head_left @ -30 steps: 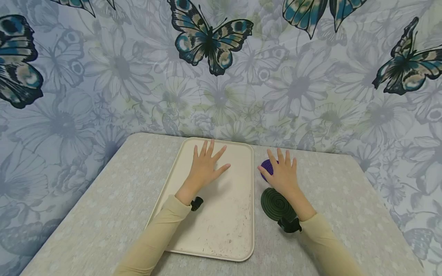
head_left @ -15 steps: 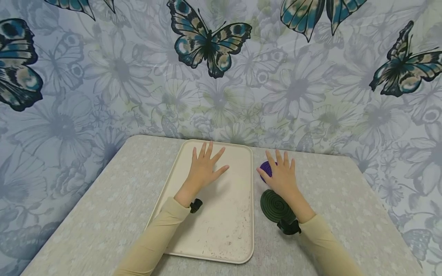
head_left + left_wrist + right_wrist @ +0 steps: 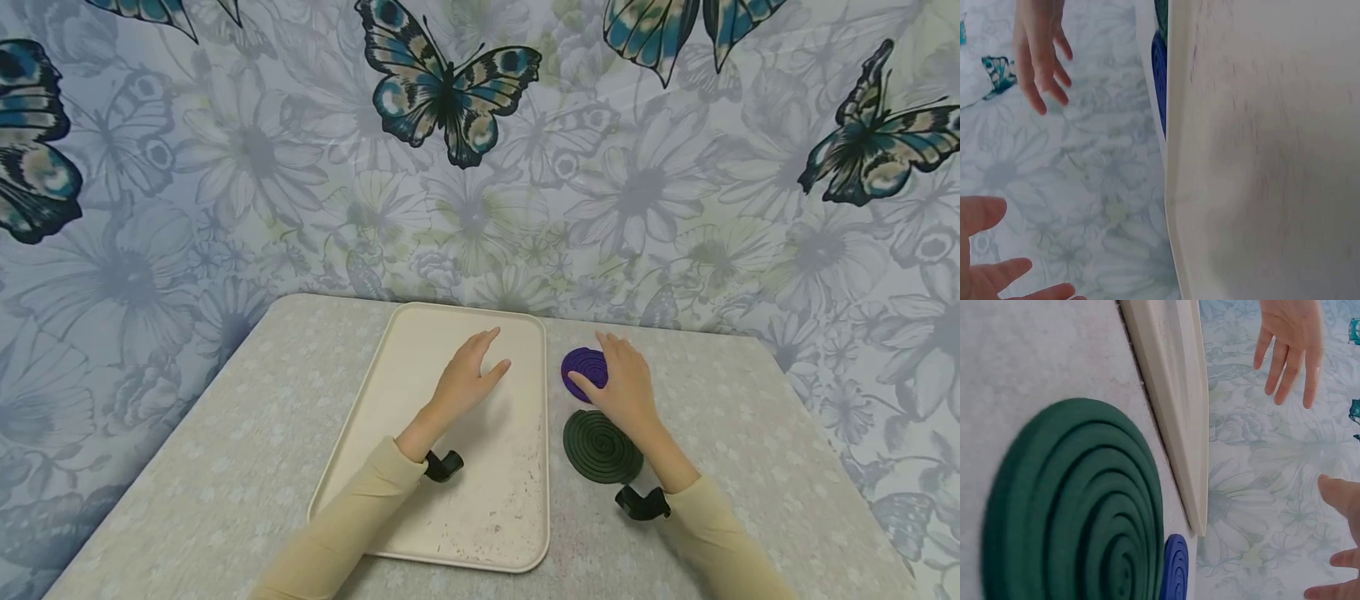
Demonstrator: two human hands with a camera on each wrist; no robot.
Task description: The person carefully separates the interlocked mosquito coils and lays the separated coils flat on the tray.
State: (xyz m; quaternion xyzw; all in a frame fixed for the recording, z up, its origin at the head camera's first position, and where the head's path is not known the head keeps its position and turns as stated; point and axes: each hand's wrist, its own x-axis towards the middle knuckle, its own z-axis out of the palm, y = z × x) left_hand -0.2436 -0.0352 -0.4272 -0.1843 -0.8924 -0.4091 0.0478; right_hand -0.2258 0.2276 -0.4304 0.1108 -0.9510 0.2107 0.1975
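My left hand (image 3: 465,383) hovers over a cream tray (image 3: 420,500), turned partly on its side with the fingers extended and the thumb apart. Just right of the tray lie two flat spiral coils: a purple coil (image 3: 581,371) at the back and a larger dark green coil (image 3: 602,447) nearer the front. Above them is my right hand (image 3: 626,387), its thumb apart from the fingers and covering part of the purple coil. Both palms are bare in the wrist views. The right wrist view shows the green coil (image 3: 1085,506) up close, with the blue-purple coil (image 3: 1175,569) beyond it.
The table (image 3: 720,417) wears a light grey patterned cover. Behind it hangs a cloth (image 3: 480,225) printed with flowers and butterflies. Small dark specks dot the tray's near right part. A black camera mount (image 3: 444,467) sits at the left wrist, another black mount (image 3: 643,502) at the right.
Both hands have rotated from palms down with spread fingers to partly sideways, fingers closer together. The right hand has shifted slightly right, uncovering more of both coils. Tray and coils stay in place.
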